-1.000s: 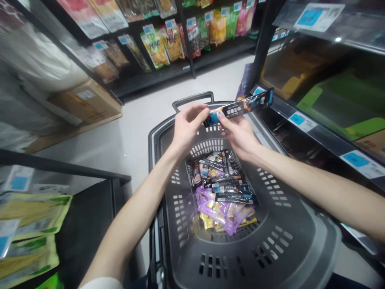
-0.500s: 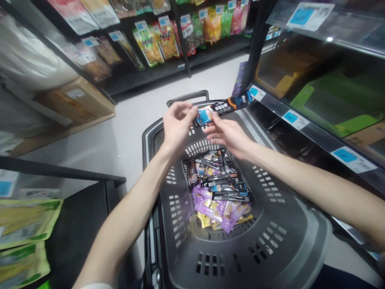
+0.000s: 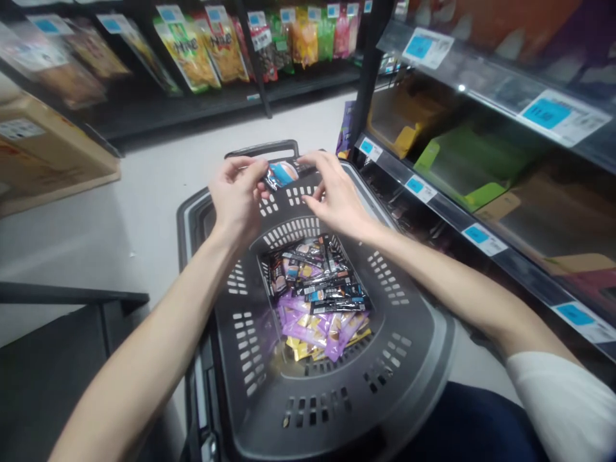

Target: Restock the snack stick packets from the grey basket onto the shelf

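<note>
Above the far end of a grey plastic shopping basket, my left hand pinches one end of a long black snack stick packet with a blue patch. My right hand covers the packet's other end, fingers curled over it. In the bottom of the basket lies a heap of packets: black ones on top, purple and yellow ones beneath.
Store shelves with blue price tags run along the right, close to the basket. More shelves of hanging snack bags stand across the pale aisle floor. A cardboard box sits at the left. A dark low shelf is at my lower left.
The view has swung left and nearer the basket. My hands drew the black packet leftward, away from the right shelf, and my right hand has slid over its far end.
</note>
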Tool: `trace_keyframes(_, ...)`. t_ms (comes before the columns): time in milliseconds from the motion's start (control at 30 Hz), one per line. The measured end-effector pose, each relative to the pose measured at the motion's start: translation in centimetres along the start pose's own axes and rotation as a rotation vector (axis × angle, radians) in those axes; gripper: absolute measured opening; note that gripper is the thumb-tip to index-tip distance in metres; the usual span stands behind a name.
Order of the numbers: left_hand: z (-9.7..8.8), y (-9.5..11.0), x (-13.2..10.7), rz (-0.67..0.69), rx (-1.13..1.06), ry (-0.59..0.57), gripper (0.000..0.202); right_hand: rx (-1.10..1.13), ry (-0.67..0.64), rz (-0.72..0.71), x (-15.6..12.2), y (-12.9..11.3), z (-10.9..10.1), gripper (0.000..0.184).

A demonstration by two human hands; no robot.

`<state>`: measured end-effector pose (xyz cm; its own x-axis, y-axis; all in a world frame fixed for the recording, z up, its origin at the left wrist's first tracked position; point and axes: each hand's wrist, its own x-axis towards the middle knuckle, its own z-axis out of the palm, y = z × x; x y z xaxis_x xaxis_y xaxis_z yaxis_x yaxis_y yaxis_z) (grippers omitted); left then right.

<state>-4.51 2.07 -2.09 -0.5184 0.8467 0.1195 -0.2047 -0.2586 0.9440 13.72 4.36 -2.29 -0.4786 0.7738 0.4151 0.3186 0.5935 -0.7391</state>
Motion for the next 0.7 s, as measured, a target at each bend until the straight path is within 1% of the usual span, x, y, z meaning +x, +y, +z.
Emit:
trace_keyframes(67, 0.1, 0.1, -0.1, -0.032, -0.013, -0.034, 0.058, -0.035, -0.064, -0.022, 0.7, 1.0, -0.8, 0.049)
trace_keyframes(167, 0.3, 0.1, -0.4, -0.067, 0.011, -0.093, 0.055, -0.091, -0.164, -0.047, 1.9, 1.9, -2.4, 0.037)
trace_keyframes(233, 0.5, 0.2, -0.6, -0.078, 0.016, -0.114, 0.053, -0.129, -0.234, -0.062, 2.6, 2.0, -3.7, 0.033)
trace_keyframes(300, 0.6, 0.4, -0.9, -0.075, 0.002, -0.139, 0.051, -0.153, -0.318, -0.080, 2.9, 1.8, -5.1, 0.033)
trace_keyframes(367, 0.7, 0.5, -1.1, -0.077, 0.007, -0.188, 0.047, -0.171, -0.363, -0.088, 2.7, 1.9, -6.7, 0.031)
trace_keyframes(400, 0.6, 0.6, -1.1, -0.084, 0.025, -0.220, 0.046, -0.177, -0.351, -0.082, 2.4, 2.1, -7.5, 0.029)
trace_keyframes(433, 0.6, 0.7, -1.1, -0.095, 0.052, -0.255, 0.046, -0.181, -0.313, -0.068, 2.0, 2.5, -8.2, 0.028)
trace_keyframes(500, 0.3, 0.7, -0.8, -0.112, 0.125, -0.318, 0.049, -0.182, -0.187, -0.022, 0.6, 4.0, -9.5, 0.025)
trace_keyframes(567, -0.1, 0.8, -0.4, -0.120, 0.186, -0.344, 0.047, -0.164, -0.045, 0.037, -1.4, 6.1, -10.4, 0.020)
trace_keyframes(633, -0.4, 0.9, -0.1, -0.126, 0.220, -0.335, 0.032, -0.134, 0.072, 0.088, -3.6, 8.7, -11.0, 0.015)
trace_keyframes(700, -0.5, 1.1, 0.0, -0.126, 0.248, -0.318, 0.017, -0.108, 0.145, 0.111, -5.7, 11.4, -11.2, 0.013)
